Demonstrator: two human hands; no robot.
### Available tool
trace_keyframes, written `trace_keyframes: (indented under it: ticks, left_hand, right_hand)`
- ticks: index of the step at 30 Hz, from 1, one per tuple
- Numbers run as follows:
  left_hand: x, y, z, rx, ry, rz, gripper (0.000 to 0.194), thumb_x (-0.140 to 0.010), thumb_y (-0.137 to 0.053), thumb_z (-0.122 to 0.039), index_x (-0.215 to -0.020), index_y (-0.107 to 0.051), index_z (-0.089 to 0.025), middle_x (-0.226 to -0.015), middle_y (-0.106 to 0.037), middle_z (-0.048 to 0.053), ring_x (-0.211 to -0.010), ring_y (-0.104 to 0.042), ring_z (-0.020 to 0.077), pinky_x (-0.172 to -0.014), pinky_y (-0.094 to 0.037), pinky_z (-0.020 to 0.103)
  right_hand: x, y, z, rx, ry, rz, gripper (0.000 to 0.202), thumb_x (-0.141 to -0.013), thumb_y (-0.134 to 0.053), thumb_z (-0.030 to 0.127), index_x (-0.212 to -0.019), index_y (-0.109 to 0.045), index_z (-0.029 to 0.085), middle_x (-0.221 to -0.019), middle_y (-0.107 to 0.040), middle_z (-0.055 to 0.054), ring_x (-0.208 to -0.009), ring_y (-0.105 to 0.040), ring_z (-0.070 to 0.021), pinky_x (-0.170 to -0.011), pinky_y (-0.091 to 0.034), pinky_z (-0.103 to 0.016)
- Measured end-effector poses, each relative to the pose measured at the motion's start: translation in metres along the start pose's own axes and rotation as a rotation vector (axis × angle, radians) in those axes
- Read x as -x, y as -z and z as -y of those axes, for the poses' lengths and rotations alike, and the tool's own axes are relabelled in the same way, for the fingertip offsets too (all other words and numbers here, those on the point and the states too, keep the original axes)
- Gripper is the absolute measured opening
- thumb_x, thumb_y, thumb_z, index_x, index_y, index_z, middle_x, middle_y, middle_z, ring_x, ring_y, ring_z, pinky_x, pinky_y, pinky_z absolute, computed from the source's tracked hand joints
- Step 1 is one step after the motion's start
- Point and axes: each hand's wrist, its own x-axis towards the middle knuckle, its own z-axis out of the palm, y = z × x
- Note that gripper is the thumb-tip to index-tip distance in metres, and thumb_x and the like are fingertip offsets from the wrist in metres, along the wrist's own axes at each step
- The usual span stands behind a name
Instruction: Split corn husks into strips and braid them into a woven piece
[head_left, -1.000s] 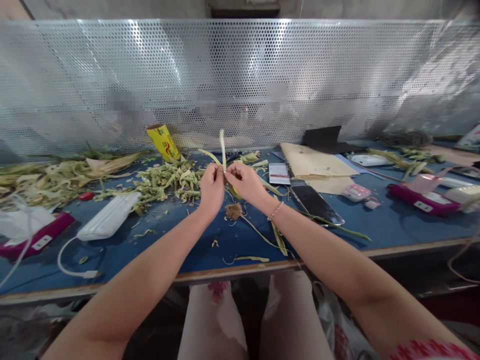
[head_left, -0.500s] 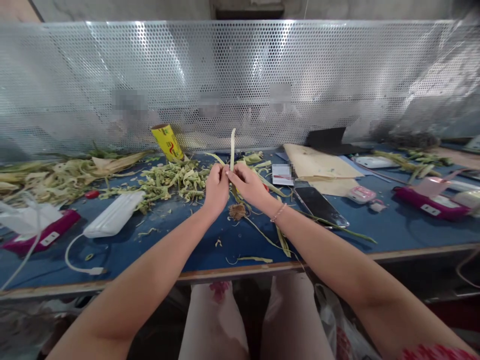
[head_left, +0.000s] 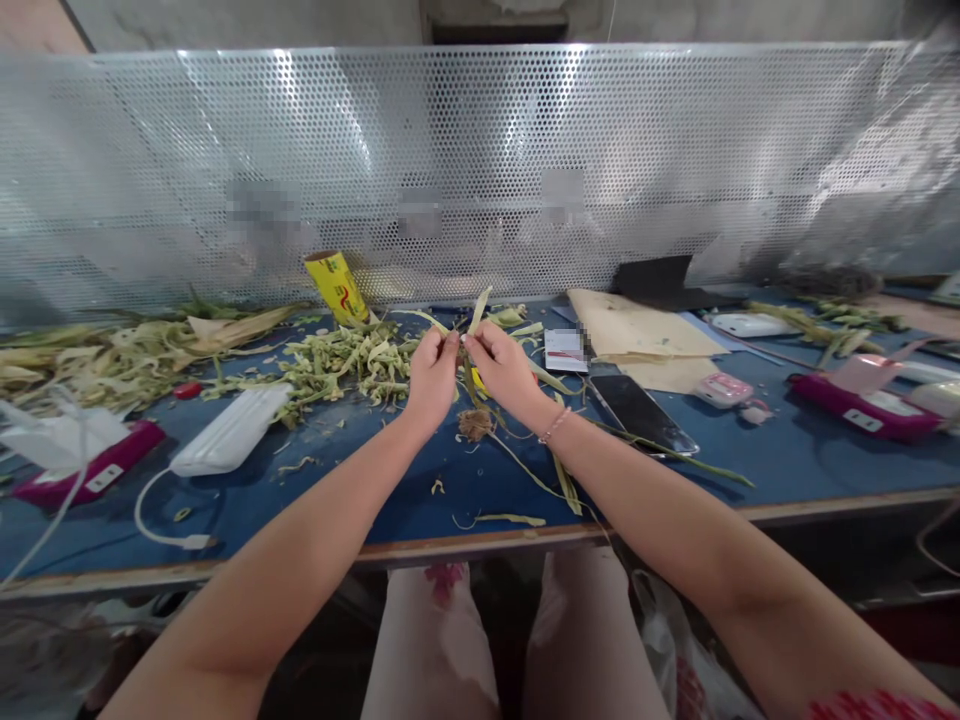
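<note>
My left hand (head_left: pixel 433 378) and my right hand (head_left: pixel 504 370) meet above the middle of the blue table, fingers pinched close together. Between them, a pale green plant strip (head_left: pixel 481 308) sticks up, leaning right, its lower end hidden by my fingers. Another thin green strip (head_left: pixel 422 315) points left from behind my left hand. Just below my hands lies a dry brown tuft (head_left: pixel 474 426) with a thin stalk trailing right. Something yellow (head_left: pixel 478 382) shows partly between my hands. To the left spreads a heap of curled green strips (head_left: pixel 337 362).
A yellow tube (head_left: pixel 336 288) stands tilted before the perforated metal screen (head_left: pixel 480 150). Left are a white power bank (head_left: pixel 229 432) with its cable and a magenta box (head_left: pixel 127 458). On the right lie a phone (head_left: pixel 643 412), brown paper (head_left: pixel 637 325) and a pink case (head_left: pixel 721 390).
The upright strip has sunk lower between my hands and now tilts to the right. My fingertips have drawn slightly apart. The things on the table stay put.
</note>
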Motion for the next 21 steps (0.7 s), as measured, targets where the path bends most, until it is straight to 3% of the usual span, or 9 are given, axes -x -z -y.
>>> trace_keyframes:
  ticks: [9, 21]
  left_hand:
    - [-0.001, -0.001, 0.005, -0.068, -0.071, -0.063, 0.033, -0.08, -0.049, -0.038, -0.058, -0.032, -0.02, -0.047, -0.03, -0.006, -0.044, -0.031, 0.0083, -0.045, -0.026, 0.023]
    - [0.006, -0.001, -0.011, -0.345, -0.226, -0.103, 0.032, -0.081, -0.048, -0.035, -0.058, -0.032, -0.02, -0.048, -0.029, -0.006, -0.047, -0.03, 0.0092, -0.05, -0.026, 0.025]
  right_hand:
    - [-0.003, -0.004, 0.002, -0.125, -0.093, -0.032, 0.02, -0.08, -0.044, 0.03, -0.064, -0.039, 0.019, -0.056, -0.035, 0.006, -0.053, -0.034, -0.0083, -0.053, -0.027, -0.022]
    - [-0.005, -0.01, -0.004, -0.456, -0.271, -0.052, 0.023, -0.077, -0.047, 0.033, -0.063, -0.034, 0.021, -0.048, -0.026, 0.009, -0.042, -0.023, -0.0053, -0.043, -0.018, -0.021]
